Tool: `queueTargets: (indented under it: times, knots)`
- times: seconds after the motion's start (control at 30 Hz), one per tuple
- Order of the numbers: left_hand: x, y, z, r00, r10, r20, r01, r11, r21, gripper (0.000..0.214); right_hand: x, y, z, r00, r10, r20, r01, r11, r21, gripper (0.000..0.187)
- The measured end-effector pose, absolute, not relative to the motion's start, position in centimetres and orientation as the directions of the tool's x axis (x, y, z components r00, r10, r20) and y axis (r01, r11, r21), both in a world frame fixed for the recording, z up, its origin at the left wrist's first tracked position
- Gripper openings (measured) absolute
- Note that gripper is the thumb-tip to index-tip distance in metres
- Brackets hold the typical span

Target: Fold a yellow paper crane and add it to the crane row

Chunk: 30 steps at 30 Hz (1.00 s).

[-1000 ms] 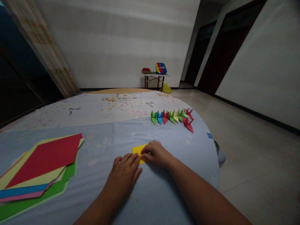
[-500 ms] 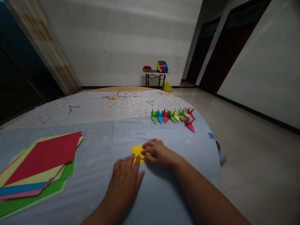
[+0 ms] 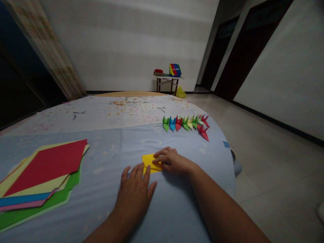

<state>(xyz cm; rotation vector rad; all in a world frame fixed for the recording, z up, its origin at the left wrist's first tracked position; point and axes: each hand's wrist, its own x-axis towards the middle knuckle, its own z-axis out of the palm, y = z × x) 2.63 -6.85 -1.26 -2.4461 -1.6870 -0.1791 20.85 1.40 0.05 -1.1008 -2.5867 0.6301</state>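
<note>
A small folded yellow paper (image 3: 149, 160) lies on the light blue cloth (image 3: 177, 202) in front of me. My right hand (image 3: 170, 160) rests on its right side, fingers curled and pressing the paper down. Flat on the cloth just below the paper lies my left hand (image 3: 136, 189), its fingers stretched out and its fingertips touching the paper's lower edge. A row of several folded paper cranes (image 3: 186, 124) in green, blue, red and yellow stands further back to the right.
A stack of coloured paper sheets (image 3: 42, 175), red on top, lies at the left. The cloth-covered surface ends at the right, over a tiled floor (image 3: 273, 168). A small table (image 3: 167, 81) with a colourful box stands by the far wall.
My left hand has slid back toward me, uncovering more of the yellow paper. My right hand stays pressed on the paper. The view has shifted slightly.
</note>
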Motion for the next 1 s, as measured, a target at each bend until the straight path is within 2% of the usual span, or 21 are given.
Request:
queueTargets:
  times: [0.13, 0.37, 1.0]
  knots:
    - [2.2, -6.3, -1.7, 0.398, 0.893, 0.21, 0.916, -0.398, -0.043, 0.045, 21.4, 1.3, 0.5, -0.675, 0.737, 0.04, 0.639, 0.61, -0.468, 0.04]
    - [2.1, -5.9, -1.6, 0.402, 0.888, 0.223, 0.913, -0.409, -0.016, 0.043, 21.3, 1.3, 0.4, -0.647, 0.758, 0.084, 0.634, 0.596, -0.493, 0.022]
    - [1.3, -5.8, -1.9, 0.462, 0.872, 0.161, 0.883, -0.469, 0.008, 0.044, 21.2, 1.7, -0.1, -0.638, 0.765, 0.084, 0.641, 0.589, -0.492, 0.021]
